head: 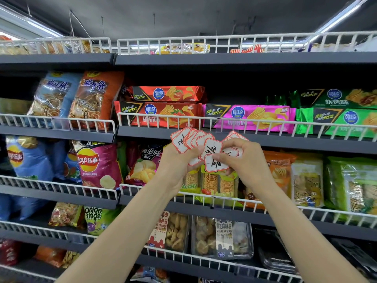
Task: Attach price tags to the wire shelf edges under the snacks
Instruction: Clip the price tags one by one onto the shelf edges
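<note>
With our left hand point(179, 160) gripping the fanned price tags point(193, 139) and our right hand point(240, 158) pinching one loose, just below the wire shelf edge point(255, 123), several could slip and scatter.

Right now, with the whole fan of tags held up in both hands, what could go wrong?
1. The price tags are loosely fanned between the left hand and right hand; pulling one out could spill others.
2. The handwriting is hard to read, so a tag might go under the wrong snack.
3. No hand is free to steady the wire shelf edge.
</note>
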### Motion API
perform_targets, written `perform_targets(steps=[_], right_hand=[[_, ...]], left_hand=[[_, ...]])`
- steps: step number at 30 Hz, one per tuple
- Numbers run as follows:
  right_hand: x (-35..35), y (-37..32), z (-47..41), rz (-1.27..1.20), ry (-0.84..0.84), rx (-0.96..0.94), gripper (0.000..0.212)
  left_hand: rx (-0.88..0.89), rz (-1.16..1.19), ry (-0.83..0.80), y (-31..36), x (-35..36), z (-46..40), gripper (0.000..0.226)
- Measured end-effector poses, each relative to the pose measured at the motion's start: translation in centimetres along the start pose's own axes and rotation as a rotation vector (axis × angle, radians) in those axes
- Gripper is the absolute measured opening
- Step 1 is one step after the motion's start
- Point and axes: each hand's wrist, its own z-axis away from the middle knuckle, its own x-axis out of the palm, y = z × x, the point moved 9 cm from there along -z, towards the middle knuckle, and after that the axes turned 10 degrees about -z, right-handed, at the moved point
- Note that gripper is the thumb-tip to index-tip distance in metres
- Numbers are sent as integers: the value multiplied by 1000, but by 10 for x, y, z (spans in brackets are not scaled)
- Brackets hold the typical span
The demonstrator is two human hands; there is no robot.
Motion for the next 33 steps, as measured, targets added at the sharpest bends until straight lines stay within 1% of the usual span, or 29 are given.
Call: perform_targets(steps=[4,7,10,16,21,24,29,33], right_hand=[[3,-6,3,-15,-30,-42,21],[3,-6,2,-39,-17,-40,14],[-1,0,2,-69,13,10,10],[-5,11,4,-186,45,94,12],[-2,11,5,-158,16,111,8],[-3,13,4,-167,20,129,3],[-7,22,3,-266,47,194,10],[-11,27,6,-399,78,233,6]], left_hand=[[-5,-35,-4,0,1,1,24],[-23,-2,0,-1,0,0,18],[-33,52,15,-3,-5,1,17],[-1,30,35,0,-8,1,16],[36,-35,-1,3,0,1,20],[33,-14,-27,2,3,1,21],[-4,67,-34,-3,1,-1,22],[-9,64,-5,-5,-2,-3,19]])
